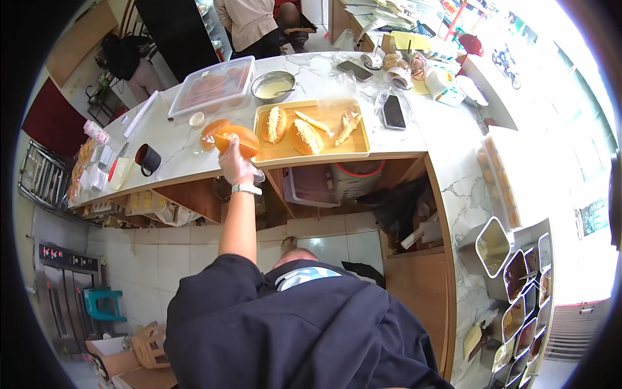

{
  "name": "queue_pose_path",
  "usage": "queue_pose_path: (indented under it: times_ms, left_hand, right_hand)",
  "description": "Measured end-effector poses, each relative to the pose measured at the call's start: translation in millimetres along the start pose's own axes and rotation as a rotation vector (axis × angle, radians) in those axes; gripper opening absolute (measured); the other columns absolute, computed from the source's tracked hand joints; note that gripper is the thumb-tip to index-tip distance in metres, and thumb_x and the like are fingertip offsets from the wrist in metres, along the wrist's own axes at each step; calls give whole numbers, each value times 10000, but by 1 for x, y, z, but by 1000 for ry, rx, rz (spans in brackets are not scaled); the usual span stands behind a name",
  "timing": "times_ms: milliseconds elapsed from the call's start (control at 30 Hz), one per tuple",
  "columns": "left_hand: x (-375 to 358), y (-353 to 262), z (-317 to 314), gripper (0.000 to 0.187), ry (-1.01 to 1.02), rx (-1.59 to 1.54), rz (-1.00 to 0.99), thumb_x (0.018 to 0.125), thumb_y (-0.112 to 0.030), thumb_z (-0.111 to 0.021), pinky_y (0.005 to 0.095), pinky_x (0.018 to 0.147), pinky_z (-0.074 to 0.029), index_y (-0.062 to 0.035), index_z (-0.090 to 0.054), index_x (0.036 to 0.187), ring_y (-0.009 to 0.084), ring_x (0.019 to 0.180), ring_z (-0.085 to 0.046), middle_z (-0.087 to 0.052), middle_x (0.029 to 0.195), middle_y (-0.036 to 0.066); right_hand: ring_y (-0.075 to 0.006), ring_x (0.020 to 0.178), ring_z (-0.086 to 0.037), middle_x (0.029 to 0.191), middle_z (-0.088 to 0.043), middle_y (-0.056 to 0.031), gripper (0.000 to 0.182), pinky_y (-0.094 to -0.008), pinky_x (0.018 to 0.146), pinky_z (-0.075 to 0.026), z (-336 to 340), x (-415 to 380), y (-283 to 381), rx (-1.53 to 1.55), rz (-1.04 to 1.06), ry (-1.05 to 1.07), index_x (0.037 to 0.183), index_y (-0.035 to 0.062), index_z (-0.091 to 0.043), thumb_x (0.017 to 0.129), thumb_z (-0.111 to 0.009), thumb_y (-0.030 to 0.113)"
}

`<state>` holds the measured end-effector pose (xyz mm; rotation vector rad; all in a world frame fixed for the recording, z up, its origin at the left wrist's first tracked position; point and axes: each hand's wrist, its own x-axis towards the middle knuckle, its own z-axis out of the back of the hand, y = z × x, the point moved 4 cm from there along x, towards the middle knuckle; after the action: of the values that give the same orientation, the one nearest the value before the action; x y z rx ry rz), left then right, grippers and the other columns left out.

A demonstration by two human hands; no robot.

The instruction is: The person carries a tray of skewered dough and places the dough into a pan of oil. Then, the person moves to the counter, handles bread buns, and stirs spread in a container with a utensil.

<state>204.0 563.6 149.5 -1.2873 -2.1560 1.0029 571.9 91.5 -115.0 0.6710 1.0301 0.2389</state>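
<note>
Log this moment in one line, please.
left hand: gloved, holding bun beside tray | right hand: not in view | on tray: two filled buns | behind tray: metal bowl

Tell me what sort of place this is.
Probably a bakery or snack kitchen: golden-brown oval bread rolls with pale filling lie on a rectangular tan tray, deep silvery metal tubs stand at the right, and a boxy grey metal oven-like appliance stands at the left.

The left arm (238,227) reaches forward, almost straight, bare below a dark sleeve (217,285). A pale band (246,189) circles the wrist. The left hand (236,162), in a clear glove, is bent into a grip, its fingertips partly hidden. One foot (289,244) shows below.
</note>
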Motion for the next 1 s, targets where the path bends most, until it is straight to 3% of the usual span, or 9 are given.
queue_pose_path:
  times_ms: [133,267,433,567,633,700,800,867,1000]
  left_hand:
    - [-26,9,-2,388,167,-505,564,757,-213,-666,430,827,-475,-41,-494,1060,253,907,-573,-574,1010,98]
    - [-64,23,-17,370,389,-603,731,849,-275,-504,462,856,-452,11,-471,1081,323,924,-562,-561,1026,163]
    - [-138,26,-52,470,441,-695,976,858,-330,-473,571,932,-338,14,-404,1171,376,1128,-429,-467,1181,203]
    - [-179,37,-48,479,514,-660,1092,815,-362,-533,545,937,-346,-50,-416,1159,383,1156,-389,-396,1251,196]
    - [-183,46,-40,491,496,-622,1131,811,-364,-537,529,939,-352,-60,-399,1171,376,1151,-394,-387,1256,192]
    - [-187,55,-30,505,481,-581,1142,809,-363,-539,514,942,-354,-58,-385,1181,368,1150,-396,-390,1252,186]
    - [-181,64,-18,548,456,-547,1136,806,-358,-540,489,950,-353,-16,-361,1195,332,1152,-406,-409,1238,182]
    - [-182,57,-14,546,483,-532,1112,814,-326,-527,480,958,-344,7,-352,1210,288,1141,-425,-396,1258,189]
    - [-194,43,-5,509,593,-382,1070,836,-272,-492,467,971,-326,-1,-340,1239,261,1144,-420,-389,1282,158]
  right_hand:
    - [-158,690,-574,884,-618,-70,288,-277,569,-423,4,-1,-25,25,-70,-23,1028,76,-585,838,-456,250]
    - [-156,669,-578,870,-621,-73,283,-273,552,-425,7,-1,-55,47,-147,-42,1023,70,-585,838,-461,245]
    - [-154,643,-583,851,-626,-76,278,-268,530,-429,10,2,-91,88,-239,-60,1017,63,-586,837,-468,239]
    - [-152,622,-587,837,-629,-79,274,-264,512,-432,7,26,-111,159,-264,-31,1012,58,-587,836,-473,234]
    - [-151,611,-589,829,-631,-80,272,-261,503,-433,-1,31,-87,226,-231,31,1010,55,-587,836,-475,231]
    - [-137,864,-566,936,-606,-118,308,-244,726,-434,-13,-15,24,228,-122,134,1052,61,-569,869,-471,288]
    - [-148,915,-546,1033,-579,-90,347,-272,761,-436,-40,-10,106,439,74,249,1119,45,-519,858,-479,271]
    - [-162,948,-537,1073,-566,-79,366,-286,772,-438,-53,-23,162,355,158,288,1150,37,-495,851,-482,248]
    - [-180,819,-568,957,-602,-86,330,-322,668,-454,-84,5,145,273,206,311,1054,68,-567,805,-534,281]
